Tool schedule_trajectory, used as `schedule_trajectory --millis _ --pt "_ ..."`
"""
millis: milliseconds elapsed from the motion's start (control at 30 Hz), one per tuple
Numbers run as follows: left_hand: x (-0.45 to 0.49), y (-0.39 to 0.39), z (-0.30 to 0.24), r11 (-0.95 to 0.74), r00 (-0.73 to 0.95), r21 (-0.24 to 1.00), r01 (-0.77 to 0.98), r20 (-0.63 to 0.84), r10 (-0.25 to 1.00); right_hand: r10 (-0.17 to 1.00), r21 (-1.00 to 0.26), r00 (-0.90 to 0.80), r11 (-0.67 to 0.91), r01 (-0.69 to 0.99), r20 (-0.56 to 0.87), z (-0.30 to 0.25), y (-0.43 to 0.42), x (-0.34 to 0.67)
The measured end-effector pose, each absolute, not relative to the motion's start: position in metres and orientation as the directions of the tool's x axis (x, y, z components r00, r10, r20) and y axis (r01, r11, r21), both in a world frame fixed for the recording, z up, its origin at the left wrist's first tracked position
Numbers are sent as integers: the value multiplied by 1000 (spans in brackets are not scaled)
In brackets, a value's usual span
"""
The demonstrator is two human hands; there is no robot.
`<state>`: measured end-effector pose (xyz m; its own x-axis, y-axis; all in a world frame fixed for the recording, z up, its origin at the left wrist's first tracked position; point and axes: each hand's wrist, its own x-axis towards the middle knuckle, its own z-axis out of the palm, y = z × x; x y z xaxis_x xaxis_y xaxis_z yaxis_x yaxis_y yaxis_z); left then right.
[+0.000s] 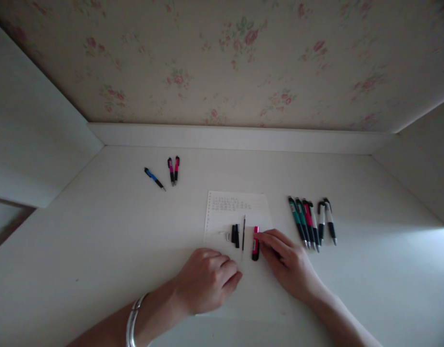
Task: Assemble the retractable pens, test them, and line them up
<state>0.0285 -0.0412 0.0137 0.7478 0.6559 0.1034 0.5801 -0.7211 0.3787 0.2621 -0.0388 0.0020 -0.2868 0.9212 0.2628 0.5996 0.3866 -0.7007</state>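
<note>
Near the middle of the desk, the pink pen barrel [255, 241] with a black lower part lies upright in view on the lined paper [216, 226]. The fingertips of my right hand [289, 260] pinch its right side. My left hand [211, 279] rests with curled fingers on the lower left of the sheet; the inside of its grip is hidden. Between the hands and above them lie a thin dark ink refill [243, 233], two short black pen parts [235, 235] side by side, and a small metallic piece [228, 236], perhaps with a spring beside it.
Several pens [304, 224] with green, pink and white barrels lie at the right, two white pens [329, 221] among them. At the back left are a blue pen [155, 179], a purple pen [171, 171] and a pink pen [176, 170]. Handwriting covers the sheet's top.
</note>
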Motion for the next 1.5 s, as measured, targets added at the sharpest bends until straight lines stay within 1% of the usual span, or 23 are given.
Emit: schedule_trajectory --millis 67,233,367,467,567,633,700,767,933,1033,1133,1200,1233,1300,1367,1433,1500 --pt "29 -41 12 -725 744 369 581 119 657 922 -709 -278 386 590 271 2 -38 262" --pt "28 -42 6 -742 718 360 566 226 658 929 -716 -254 369 592 269 1 -38 261" --pt "29 -42 5 -738 711 359 572 233 664 960 -730 -207 278 624 188 2 -40 259" --pt "29 -43 6 -734 711 352 581 220 668 974 -677 -188 221 702 124 4 -41 258" --pt "29 -44 6 -733 713 348 584 211 668 966 -599 -230 256 759 120 5 -41 257" --pt "29 -43 7 -733 715 346 586 204 669 959 -585 -248 278 761 134 4 -41 257" --pt "29 -43 7 -731 716 346 588 198 670 960 -610 -235 277 742 150 3 -41 257" --pt "29 -42 7 -729 715 350 588 195 671 966 -668 -201 259 698 164 1 -41 257" --pt "28 -43 7 -719 695 389 576 229 681 984 -842 -69 176 510 165 -2 -42 259" --pt "27 -43 8 -678 627 457 575 285 725 993 -905 15 97 414 114 -1 -39 263" --pt "24 -40 9 -596 490 517 614 343 802 993 -919 120 -33 392 15 3 -36 264" --pt "23 -37 9 -540 407 519 662 355 841 990 -894 138 -68 443 -7 8 -34 260" --pt "22 -35 8 -516 382 512 687 351 855 993 -870 114 -58 490 -2 12 -34 257" --pt "22 -33 7 -482 366 483 731 319 874 1000 -802 12 6 598 16 18 -32 247" --pt "22 -31 4 -470 381 440 765 279 882 997 -687 -76 48 726 -10 24 -30 234" --pt "23 -29 2 -469 399 405 785 250 882 994 -549 -111 81 832 -22 27 -27 224" --pt "23 -28 0 -468 405 408 784 236 884 992 -437 -124 97 894 -34 27 -25 217"
